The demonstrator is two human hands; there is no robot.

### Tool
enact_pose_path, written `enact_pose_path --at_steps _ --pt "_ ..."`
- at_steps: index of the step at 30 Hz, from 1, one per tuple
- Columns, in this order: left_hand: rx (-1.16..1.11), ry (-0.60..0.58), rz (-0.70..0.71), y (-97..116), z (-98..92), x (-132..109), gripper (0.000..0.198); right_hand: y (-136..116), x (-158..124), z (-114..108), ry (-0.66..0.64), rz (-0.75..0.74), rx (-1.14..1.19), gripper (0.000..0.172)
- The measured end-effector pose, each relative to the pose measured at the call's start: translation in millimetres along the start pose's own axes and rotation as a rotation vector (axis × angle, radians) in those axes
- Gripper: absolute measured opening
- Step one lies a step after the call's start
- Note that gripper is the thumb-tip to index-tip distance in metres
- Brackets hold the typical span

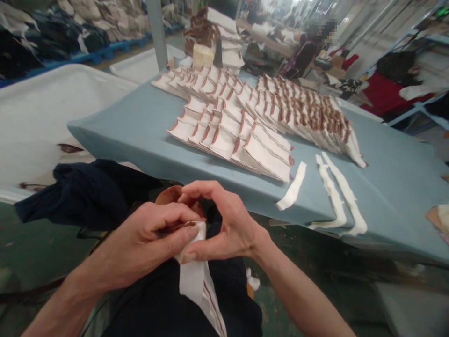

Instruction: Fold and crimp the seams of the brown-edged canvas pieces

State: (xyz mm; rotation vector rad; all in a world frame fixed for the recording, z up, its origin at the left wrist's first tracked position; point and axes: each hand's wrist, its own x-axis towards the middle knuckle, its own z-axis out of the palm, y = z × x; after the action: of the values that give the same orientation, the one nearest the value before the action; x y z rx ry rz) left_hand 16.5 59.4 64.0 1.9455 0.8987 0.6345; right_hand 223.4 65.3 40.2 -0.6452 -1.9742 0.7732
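Note:
Over my lap is a white fabric piece [192, 280] with a brown edge, its lower end hanging down between my knees. My left hand [145, 243] is closed on its upper end, thumb pressed flat on top. From the other side my right hand [226, 222] curves around the same end, thumb against the white cloth and fingers bent over the far side. A rounded brown part [169, 195] shows just behind my fingers; whether it belongs to the same piece I cannot tell. Some fingertips are hidden.
A blue-covered table [129, 140] stands ahead, bearing overlapping rows of white-and-brown fabric pieces [228, 135] and white strips [336, 192] at its near edge. Left are a white bin [80, 89] and dark blue cloth [84, 192]. A person [308, 51] is in the background.

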Motion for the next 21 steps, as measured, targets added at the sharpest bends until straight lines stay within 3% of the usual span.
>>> enact_pose_path --at_steps 4,9,16,21 --pt "0.094 0.069 -0.049 2.5 1.6 -6.5 0.029 3.7 5.4 -5.9 -0.253 0.153 -0.188 0.053" --pt "0.101 0.075 -0.13 -7.8 3.6 -8.8 0.031 -11.6 16.4 -14.0 -0.37 0.249 -0.333 0.055" --pt "-0.01 0.017 -0.2 -22.1 -0.2 -16.6 0.029 -11.7 22.3 -19.9 -0.545 0.438 -0.079 0.048" --pt "-0.05 -0.033 -0.202 -19.0 -6.9 -18.9 0.027 -10.2 21.3 -18.4 -0.588 0.522 0.087 0.05"
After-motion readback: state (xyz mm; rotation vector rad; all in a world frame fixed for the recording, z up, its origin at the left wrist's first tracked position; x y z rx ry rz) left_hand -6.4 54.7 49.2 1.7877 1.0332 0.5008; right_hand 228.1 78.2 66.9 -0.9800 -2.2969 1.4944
